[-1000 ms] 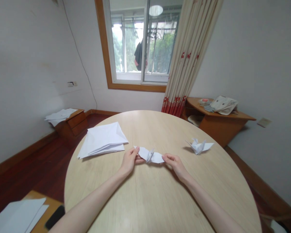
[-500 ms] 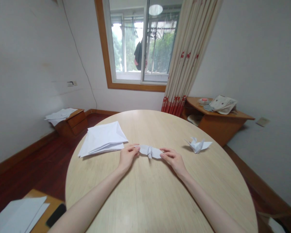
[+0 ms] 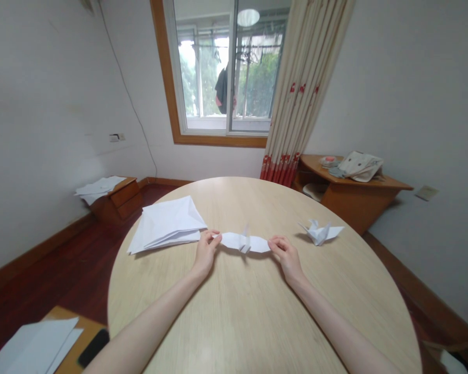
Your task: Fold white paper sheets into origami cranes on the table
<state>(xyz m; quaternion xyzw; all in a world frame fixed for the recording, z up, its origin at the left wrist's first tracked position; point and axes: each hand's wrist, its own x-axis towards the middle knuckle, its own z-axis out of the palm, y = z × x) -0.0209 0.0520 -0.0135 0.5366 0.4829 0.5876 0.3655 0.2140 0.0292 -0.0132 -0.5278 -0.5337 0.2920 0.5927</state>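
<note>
A white folded paper crane point(image 3: 234, 241) is stretched between my hands, just over the round table point(image 3: 226, 317). Its left wing tip is pinched in my left hand point(image 3: 207, 252). My right hand point(image 3: 287, 255) grips the other wing tip between thumb and fingers. The wings spread out nearly flat, and the narrow folded middle looks blurred. Another paper crane point(image 3: 319, 233) rests on the table to the right of my right hand, apart from it. Beyond my left hand lies a stack of white paper point(image 3: 171, 221).
A dark phone-like object point(image 3: 94, 347) and white sheets point(image 3: 35, 345) lie on a low wooden surface at lower left. A small cabinet point(image 3: 120, 196) bearing papers stands at back left. A corner desk point(image 3: 359, 200) with a cloth bag point(image 3: 361, 165) stands at right.
My hands have moved farther apart, my right hand shifting right. The crane's wings are pulled wider and flatter between them.
</note>
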